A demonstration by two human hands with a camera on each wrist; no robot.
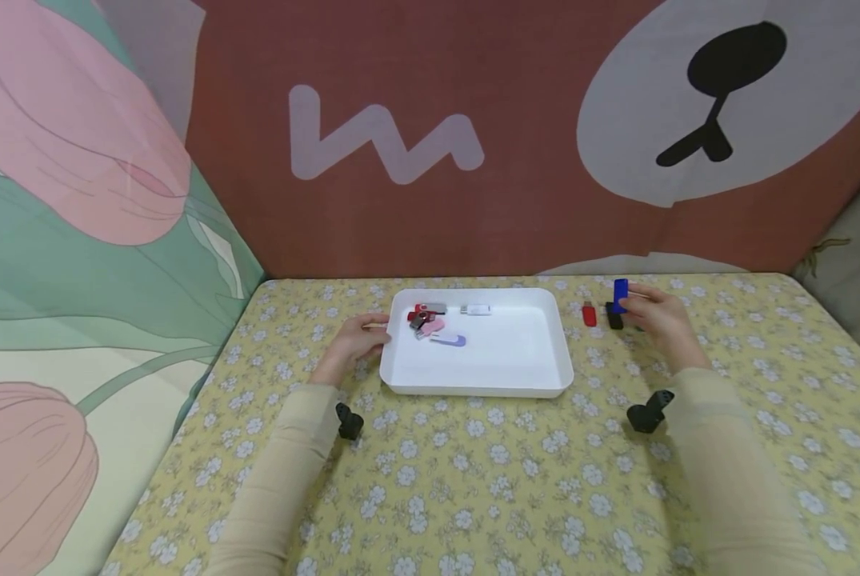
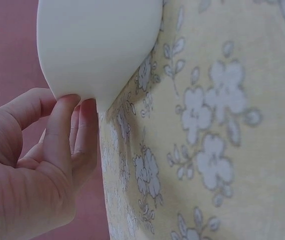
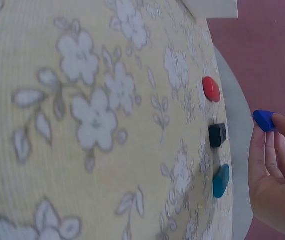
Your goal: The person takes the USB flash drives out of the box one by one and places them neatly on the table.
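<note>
A right hand [image 1: 658, 318] pinched a blue flash drive [image 1: 620, 297] above the floral tablecloth [image 1: 473, 472], where a slackened grip could have dropped it onto the black drive [image 1: 615, 321], as the left hand [image 1: 355, 340] gripped the white tray [image 1: 505, 352].

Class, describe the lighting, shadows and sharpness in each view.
Head view: fairly even light, a soft shadow on the tablecloth beside the right sleeve, fine detail lost on the blue stick; left wrist view: dimmer, a faint shadow beside the white tray; right wrist view: muted light, a soft shadow near the teal piece.
</note>
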